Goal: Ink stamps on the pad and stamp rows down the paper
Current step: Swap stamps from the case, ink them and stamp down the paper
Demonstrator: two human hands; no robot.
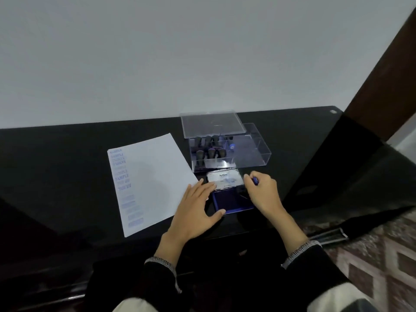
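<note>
A white sheet of paper (153,176) lies on the black table (67,158), with a column of blue stamped words down its left side. To its right sits the open ink pad (229,202), its blue pad exposed and its silver lid (225,180) raised behind it. My left hand (195,209) lies flat across the paper's right corner, thumb touching the pad's front left corner. My right hand (262,191) hovers at the pad's right edge, its fingers curled round a small stamp with a blue tip (255,181).
Behind the pad stands a clear plastic box (252,152) holding several dark-handled stamps (210,152), with its clear lid (211,123) propped at the back. A dark wooden post (382,70) rises at the right. The table's near edge runs below my wrists.
</note>
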